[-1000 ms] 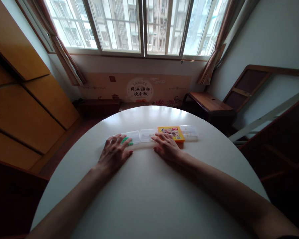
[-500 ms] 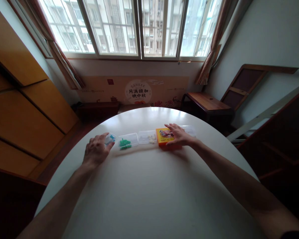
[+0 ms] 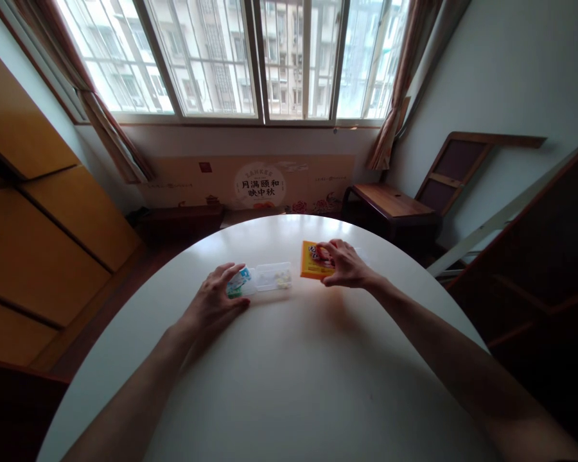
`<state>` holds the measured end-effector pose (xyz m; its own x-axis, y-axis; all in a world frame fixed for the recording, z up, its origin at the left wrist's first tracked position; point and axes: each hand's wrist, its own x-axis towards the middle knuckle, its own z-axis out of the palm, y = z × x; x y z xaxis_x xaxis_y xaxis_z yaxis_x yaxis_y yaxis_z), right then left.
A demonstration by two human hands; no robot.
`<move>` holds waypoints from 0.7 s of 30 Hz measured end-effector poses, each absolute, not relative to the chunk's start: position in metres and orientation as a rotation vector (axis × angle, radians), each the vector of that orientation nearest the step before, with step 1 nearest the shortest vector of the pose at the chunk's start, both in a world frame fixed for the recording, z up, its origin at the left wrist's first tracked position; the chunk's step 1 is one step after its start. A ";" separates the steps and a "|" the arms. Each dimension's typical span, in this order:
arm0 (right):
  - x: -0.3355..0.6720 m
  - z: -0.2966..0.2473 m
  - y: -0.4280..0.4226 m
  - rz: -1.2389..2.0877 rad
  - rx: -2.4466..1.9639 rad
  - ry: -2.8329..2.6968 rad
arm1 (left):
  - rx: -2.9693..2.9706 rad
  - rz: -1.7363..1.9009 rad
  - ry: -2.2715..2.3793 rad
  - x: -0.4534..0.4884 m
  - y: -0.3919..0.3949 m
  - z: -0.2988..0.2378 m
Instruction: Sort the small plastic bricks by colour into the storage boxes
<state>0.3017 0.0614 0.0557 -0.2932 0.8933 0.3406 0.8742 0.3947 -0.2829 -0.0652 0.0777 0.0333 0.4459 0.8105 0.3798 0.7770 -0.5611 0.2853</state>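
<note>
My left hand (image 3: 212, 304) curls its fingers round a small clear box with blue pieces (image 3: 238, 280), which sits over the box of green pieces. Just right of it lies a clear box with pale pieces (image 3: 272, 278). My right hand (image 3: 343, 264) grips the orange-yellow printed box (image 3: 310, 260) and holds it tilted up off the round white table (image 3: 289, 359).
A dark wooden side table (image 3: 390, 202) stands beyond the table's far right edge. A wooden frame (image 3: 455, 170) leans on the right wall. Yellow cabinet panels (image 3: 43, 212) fill the left. A printed board (image 3: 250, 183) runs under the window.
My left hand went left, took the clear box of blue pieces and brought it in over the green one. My right hand closed on the orange-yellow box and tilted it up.
</note>
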 end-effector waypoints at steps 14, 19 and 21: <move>0.366 0.049 0.073 0.087 -1.829 -2.144 | 2.537 0.861 1.734 -0.078 0.060 0.041; 0.315 0.058 0.041 0.337 -1.491 -1.717 | 2.676 1.072 1.497 -0.052 0.046 0.053; 0.283 0.063 0.024 0.779 -1.345 -1.512 | 2.788 1.057 1.301 -0.028 0.036 0.061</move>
<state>0.2834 0.0240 0.0626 0.0382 0.9729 0.2282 0.3789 0.1972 -0.9042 -0.0283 0.0358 0.0612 0.4705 0.6471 0.5999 0.7196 -0.6749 0.1636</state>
